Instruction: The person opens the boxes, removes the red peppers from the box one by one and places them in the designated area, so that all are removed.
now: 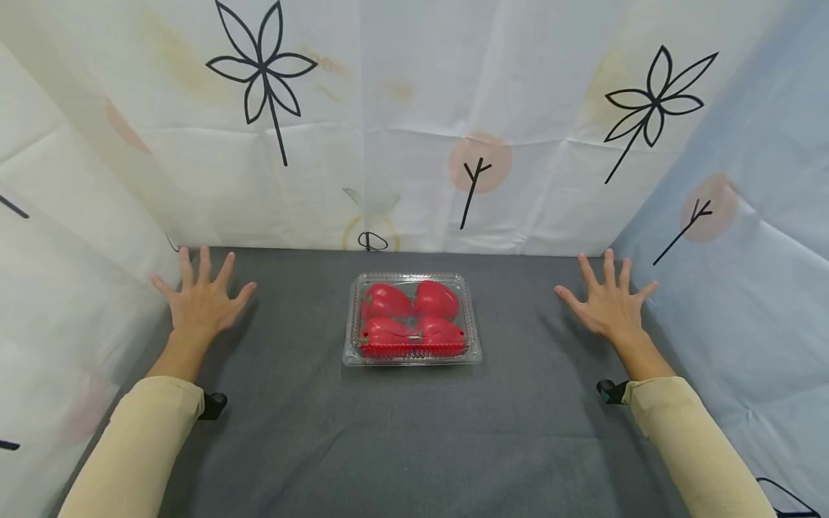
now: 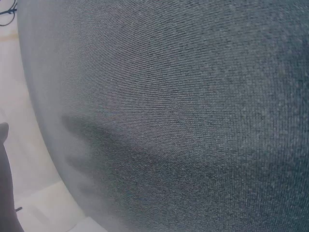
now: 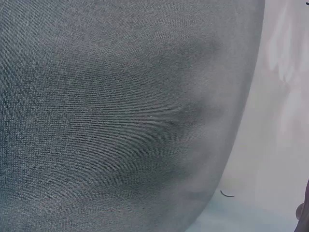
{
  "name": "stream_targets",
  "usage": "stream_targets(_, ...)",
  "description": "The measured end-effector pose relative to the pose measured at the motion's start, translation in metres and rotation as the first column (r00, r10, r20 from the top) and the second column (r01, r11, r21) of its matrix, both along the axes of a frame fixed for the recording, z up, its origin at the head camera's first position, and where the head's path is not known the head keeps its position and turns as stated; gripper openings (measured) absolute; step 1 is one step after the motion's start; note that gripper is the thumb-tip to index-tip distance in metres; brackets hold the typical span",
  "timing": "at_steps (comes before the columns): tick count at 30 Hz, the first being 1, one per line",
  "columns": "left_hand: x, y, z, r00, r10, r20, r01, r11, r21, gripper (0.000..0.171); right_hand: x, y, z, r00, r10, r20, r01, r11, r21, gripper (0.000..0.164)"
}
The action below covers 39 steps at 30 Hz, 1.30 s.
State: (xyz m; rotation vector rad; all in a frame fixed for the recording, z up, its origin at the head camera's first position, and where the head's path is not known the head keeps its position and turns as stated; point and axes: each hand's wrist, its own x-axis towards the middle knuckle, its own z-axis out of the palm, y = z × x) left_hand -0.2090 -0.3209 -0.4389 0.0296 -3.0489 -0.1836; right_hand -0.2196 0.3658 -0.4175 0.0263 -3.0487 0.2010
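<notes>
A clear plastic clamshell box [image 1: 411,357] sits in the middle of the grey cloth-covered table, its lid apparently down. Through the plastic show several red, rounded fruit-like pieces [image 1: 386,301]; their exact kind is hard to tell. Off to the box's left, my left hand [image 1: 203,302] is spread with fingers straight and holds nothing. My right hand [image 1: 610,306] is spread likewise on the far right side, also holding nothing. Both hands are well apart from the box. In the left wrist view a sliver of the hand [image 2: 6,186] shows at the edge; the right wrist view catches a bit of finger [image 3: 303,212].
Grey cloth [image 1: 414,446] covers the table. White printed curtains with leaf and tree drawings enclose it: a back one [image 1: 414,93], a left one [image 1: 65,288] and a bluish right one [image 1: 764,309]. Each hand is near a side curtain.
</notes>
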Motion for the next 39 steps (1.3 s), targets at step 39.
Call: stream_targets(39, 0.013, 0.041, 0.023, 0.987, -0.108, -0.122, 0.115, 0.992, 0.048, 0.077, 0.014, -0.069, 0.03, 0.981, 0.176, -0.079, -0.173, 0.984, 0.047, 0.089)
